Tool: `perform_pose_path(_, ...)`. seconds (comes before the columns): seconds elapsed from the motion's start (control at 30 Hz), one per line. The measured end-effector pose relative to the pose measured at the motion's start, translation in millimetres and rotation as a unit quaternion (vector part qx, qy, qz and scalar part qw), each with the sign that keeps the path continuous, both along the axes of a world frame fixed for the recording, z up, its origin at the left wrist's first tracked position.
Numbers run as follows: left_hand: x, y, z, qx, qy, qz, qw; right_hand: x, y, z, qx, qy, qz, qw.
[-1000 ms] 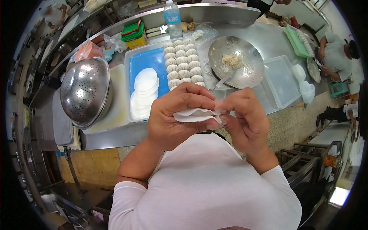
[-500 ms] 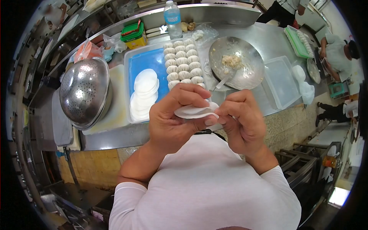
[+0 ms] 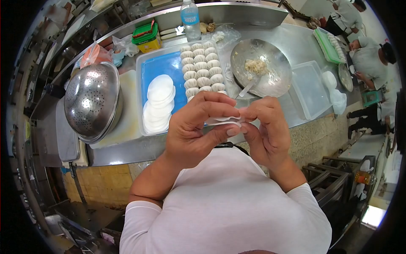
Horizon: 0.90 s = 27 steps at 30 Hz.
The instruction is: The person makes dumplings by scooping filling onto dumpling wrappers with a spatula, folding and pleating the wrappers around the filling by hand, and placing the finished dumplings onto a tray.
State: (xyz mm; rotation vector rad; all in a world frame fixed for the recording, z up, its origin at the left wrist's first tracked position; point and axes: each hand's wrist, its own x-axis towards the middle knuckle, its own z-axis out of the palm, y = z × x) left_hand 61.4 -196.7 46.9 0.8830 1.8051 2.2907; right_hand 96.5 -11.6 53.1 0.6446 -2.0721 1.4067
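Observation:
Between my two hands, in front of my chest, is a folded white dumpling wrapper (image 3: 224,121). My left hand (image 3: 201,129) curls round it, thumb below and fingers above. At its right end, the thumb and fingers of my right hand (image 3: 268,129) pinch the edge. Whether filling lies inside is hidden. Just beyond, a blue-lined tray (image 3: 163,63) bears overlapping round wrappers (image 3: 159,106) on its left and rows of pleated dumplings (image 3: 202,65) on its right. A metal bowl (image 3: 277,84) with pale filling (image 3: 256,66) and a spatula (image 3: 246,89) stands right of the tray.
An upturned steel colander (image 3: 91,101) stands at left. Behind the tray are a yellow-green tub (image 3: 146,38) and a water bottle (image 3: 190,23). A clear plastic container (image 3: 311,91) lies at right. Several people stand farther right, beside a green tray (image 3: 325,46).
The wrapper's opening has narrowed, its edges brought closer together. My right hand has shifted slightly up and left, nearer my left fingers. People at the right have moved.

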Motion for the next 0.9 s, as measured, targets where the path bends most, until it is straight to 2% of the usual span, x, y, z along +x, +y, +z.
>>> perform_pose_path(0.03, 0.3, 1.3, 0.2, 0.003, 0.006, 0.015, 1.0, -0.6, 1.6, 0.2, 0.036, 0.011, -0.007, 0.999)
perform_pose_path(0.17, 1.7, 5.1, -5.6, 0.065, -0.028, 0.04, 0.997, -2.6, 2.6, -2.5, 0.047, 0.008, 0.006, 0.999)
perform_pose_path(0.23, -5.1, -0.8, -2.4, -0.006, 0.007, -0.024, 1.0, -3.6, 2.9, -5.4, 0.025, 0.022, 0.007, 0.999)
perform_pose_path(0.37, -5.0, 1.4, -1.3, -0.032, 0.03, -0.025, 0.999, -6.1, 0.7, -1.2, 0.021, 0.022, -0.001, 1.0)
perform_pose_path(0.43, 2.7, 10.6, -1.3, 0.076, -0.041, 0.042, 0.995, -4.8, 1.9, -1.9, 0.044, 0.017, -0.007, 0.999)
perform_pose_path(0.47, 1.8, 10.4, -4.7, 0.076, -0.041, 0.042, 0.995, -4.9, 1.8, -1.6, 0.044, 0.017, -0.007, 0.999)
perform_pose_path(0.53, -2.8, 9.3, -14.2, 0.059, 0.031, 0.047, 0.997, -5.5, 1.9, -0.8, 0.05, 0.017, 0.005, 0.999)
perform_pose_path(0.57, -6.3, 7.0, -13.9, 0.06, 0.031, 0.047, 0.997, -6.4, 2.1, -1.8, 0.051, 0.017, 0.005, 0.999)
perform_pose_path(0.63, -12.7, 1.4, -12.5, -0.017, 0.112, 0.017, 0.993, -7.8, 2.0, -4.7, -0.004, 0.017, 0.017, 1.0)
perform_pose_path(0.77, -11.8, 5.4, -9.9, -0.024, 0.122, 0.026, 0.992, -6.2, -2.3, 1.0, -0.026, -0.015, 0.002, 1.0)
perform_pose_path(0.83, -5.4, 16.3, -13.7, 0.094, 0.044, 0.082, 0.991, -7.2, -1.9, 3.5, 0.03, 0.001, 0.002, 1.0)
perform_pose_path(0.9, -7.6, 13.7, -20.8, 0.072, 0.06, 0.083, 0.992, -7.4, -1.8, 2.7, 0.032, -0.005, 0.004, 0.999)
